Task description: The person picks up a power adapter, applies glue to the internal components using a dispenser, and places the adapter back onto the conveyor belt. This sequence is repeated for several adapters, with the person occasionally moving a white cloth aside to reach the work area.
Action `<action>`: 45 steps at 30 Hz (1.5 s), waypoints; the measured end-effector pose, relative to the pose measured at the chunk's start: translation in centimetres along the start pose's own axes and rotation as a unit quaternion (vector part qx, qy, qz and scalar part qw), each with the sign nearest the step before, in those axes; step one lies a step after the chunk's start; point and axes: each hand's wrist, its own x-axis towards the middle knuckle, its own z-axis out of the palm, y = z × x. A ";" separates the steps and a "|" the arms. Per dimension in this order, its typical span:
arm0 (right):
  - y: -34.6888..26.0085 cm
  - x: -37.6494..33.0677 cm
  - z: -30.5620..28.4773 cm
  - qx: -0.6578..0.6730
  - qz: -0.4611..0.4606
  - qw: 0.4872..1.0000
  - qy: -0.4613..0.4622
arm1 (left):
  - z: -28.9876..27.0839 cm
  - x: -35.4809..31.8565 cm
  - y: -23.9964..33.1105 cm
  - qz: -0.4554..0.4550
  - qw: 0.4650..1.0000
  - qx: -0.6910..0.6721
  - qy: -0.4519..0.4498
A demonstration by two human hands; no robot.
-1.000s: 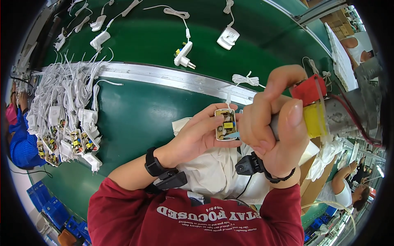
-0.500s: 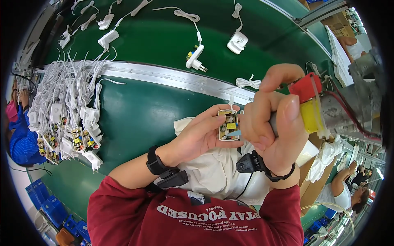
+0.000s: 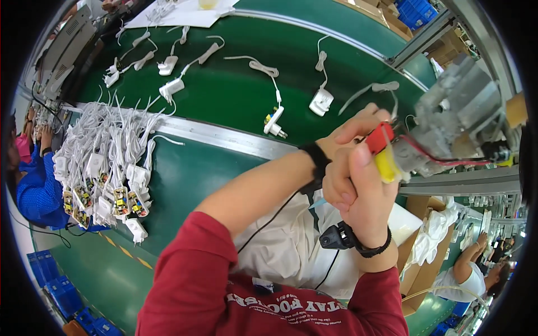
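My right hand (image 3: 358,182) is wrapped round a dispensing tool with a red block (image 3: 379,138), a yellow band (image 3: 386,165) and a pale blue tapered tip (image 3: 318,203) that points down to the left. Beyond it, my left hand (image 3: 356,127) reaches across to the far right, over the belt's edge. Its fingers curl, and their tips are partly hidden behind my right hand and the tool. A white cord (image 3: 385,87) with a tied bundle runs down to those fingertips. Whatever sits at the cord's lower end is hidden.
White plug adapters on cords lie on the green belt (image 3: 224,89), one opened (image 3: 273,120). A heap of corded adapters (image 3: 106,162) with bare circuit boards lies on the left. A metal machine part (image 3: 457,117) stands at right, above a cardboard box (image 3: 414,274). Other people sit at both sides.
My left hand has moved from my lap, where it held an opened adapter under the tool's tip, to the far right beside the belt. The cord moved that way too. My view shifted.
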 end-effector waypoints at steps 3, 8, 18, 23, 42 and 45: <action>-0.3 0.2 -0.6 -0.007 0.012 1.000 -0.012 | -0.2 0.7 -0.3 0.072 0.995 0.060 0.041; -0.4 0.2 -1.4 0.085 0.030 0.996 0.026 | -3.2 3.2 -1.4 0.175 0.970 0.158 0.050; 1.5 0.7 -1.1 0.018 -0.115 0.993 -0.011 | -8.2 5.3 -3.0 -0.124 0.872 0.469 -0.063; 2.5 1.1 -1.1 0.024 -0.196 0.980 -0.002 | -10.2 4.8 -2.9 -0.198 0.919 0.330 -0.081; 2.7 1.1 -1.3 0.031 -0.212 0.976 0.029 | -10.5 5.8 -3.0 -0.157 0.927 0.339 -0.010; 2.6 1.0 -1.3 0.029 -0.208 0.977 0.033 | -8.8 5.6 -2.1 0.039 0.820 0.569 0.040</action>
